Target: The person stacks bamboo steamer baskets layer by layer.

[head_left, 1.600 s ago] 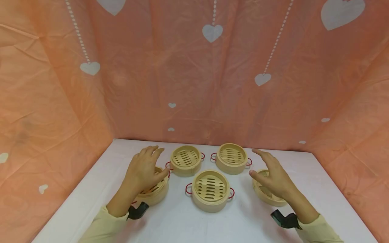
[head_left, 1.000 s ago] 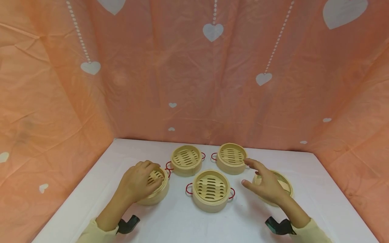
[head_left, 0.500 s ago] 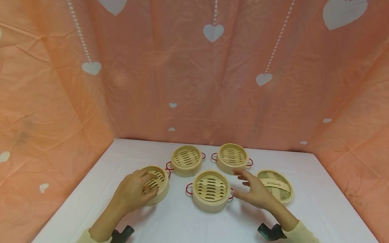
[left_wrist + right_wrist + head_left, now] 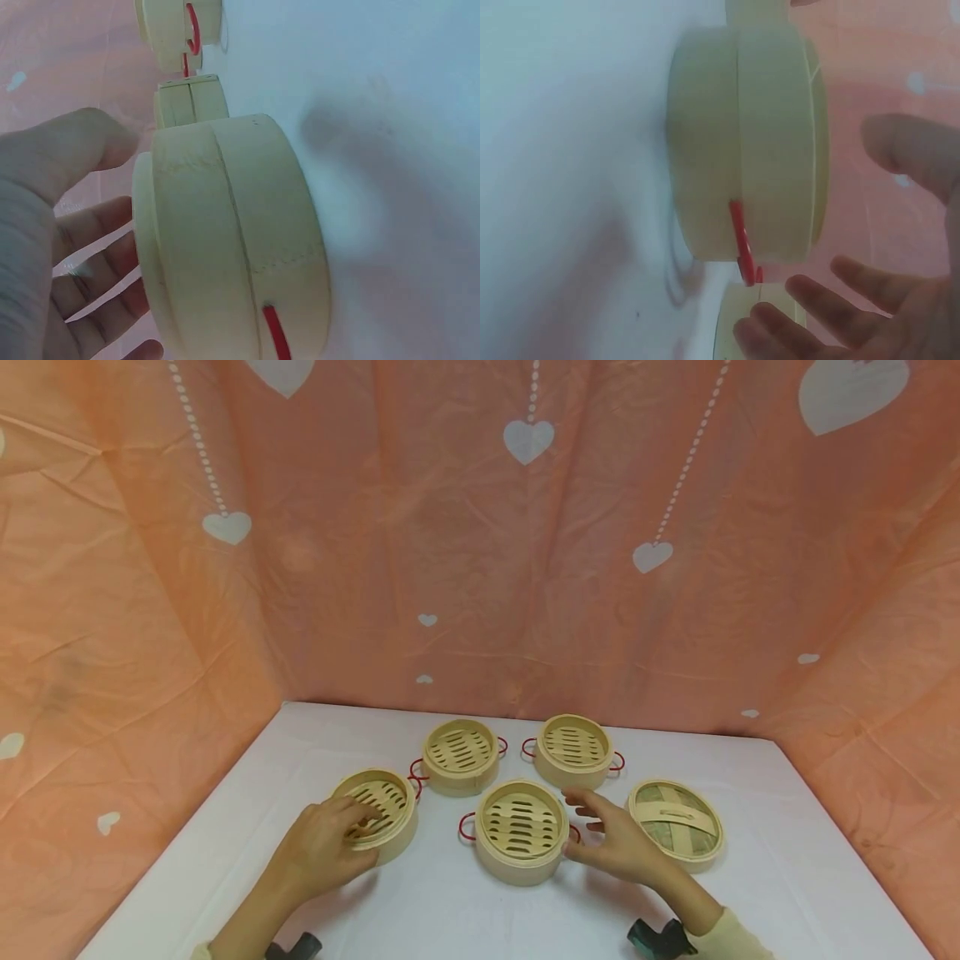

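Note:
Over the near side of the left bamboo steamer basket (image 4: 401, 835) is my left hand (image 4: 318, 852), fingers loosely bent above its slatted inside. In the left wrist view the thumb (image 4: 101, 142) stands apart from the basket wall (image 4: 217, 225); whether the fingers touch the rim cannot be told. My right hand (image 4: 611, 843) hovers at the right side of the front middle steamer basket (image 4: 517, 870), by its red handle. The right wrist view has thumb (image 4: 904, 146) and fingers spread, apart from that basket's wall (image 4: 705, 142). Neither hand holds anything.
Two more steamer baskets with red handles stand behind, one back left (image 4: 459, 783) and one back right (image 4: 572, 777). A round bamboo steamer lid (image 4: 678, 827) with a woven top lies at the right. Orange cloth (image 4: 480, 568) encloses the white table (image 4: 495, 927).
Both hands have come down and toward me. The right hand has moved left, off the steamer lid to the middle basket; the left hand has drawn back over the left basket. The baskets stay put.

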`<state>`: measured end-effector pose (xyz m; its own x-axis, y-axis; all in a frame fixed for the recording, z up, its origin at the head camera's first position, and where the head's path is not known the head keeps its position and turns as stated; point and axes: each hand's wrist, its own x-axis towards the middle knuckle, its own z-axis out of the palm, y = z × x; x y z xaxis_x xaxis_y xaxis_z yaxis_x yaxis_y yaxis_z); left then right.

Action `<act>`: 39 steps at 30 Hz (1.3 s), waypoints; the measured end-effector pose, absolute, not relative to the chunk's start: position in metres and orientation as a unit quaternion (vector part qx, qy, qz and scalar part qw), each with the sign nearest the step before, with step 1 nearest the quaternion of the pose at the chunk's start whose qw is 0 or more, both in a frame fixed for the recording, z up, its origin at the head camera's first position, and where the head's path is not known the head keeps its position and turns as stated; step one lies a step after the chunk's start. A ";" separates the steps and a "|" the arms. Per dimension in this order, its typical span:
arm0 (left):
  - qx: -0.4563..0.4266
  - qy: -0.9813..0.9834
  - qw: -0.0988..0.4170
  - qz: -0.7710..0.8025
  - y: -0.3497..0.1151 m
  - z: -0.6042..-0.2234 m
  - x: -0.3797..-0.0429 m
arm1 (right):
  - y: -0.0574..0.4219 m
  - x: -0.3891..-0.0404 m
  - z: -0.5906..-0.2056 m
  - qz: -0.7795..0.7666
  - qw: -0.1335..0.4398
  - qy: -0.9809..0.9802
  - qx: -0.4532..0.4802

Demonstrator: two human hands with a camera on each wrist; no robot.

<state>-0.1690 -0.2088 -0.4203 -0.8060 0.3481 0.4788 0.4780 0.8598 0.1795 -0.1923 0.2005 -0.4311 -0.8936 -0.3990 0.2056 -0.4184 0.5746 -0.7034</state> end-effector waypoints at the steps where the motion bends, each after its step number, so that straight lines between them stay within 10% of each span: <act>1: -0.222 -0.938 0.222 -0.147 -0.209 -0.421 -0.169 | 0.200 -0.192 -0.432 0.400 0.008 -0.887 0.229; 39: -0.235 -0.925 0.258 -0.153 -0.215 -0.434 -0.166 | 0.196 -0.197 -0.435 0.412 -0.048 -0.877 0.244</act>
<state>-0.1656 -0.2145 -0.4343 -0.7561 0.3560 0.5491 0.5137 0.8427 0.1610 -0.1966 0.1956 -0.4355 -0.8767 -0.4665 0.1168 -0.3875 0.5413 -0.7463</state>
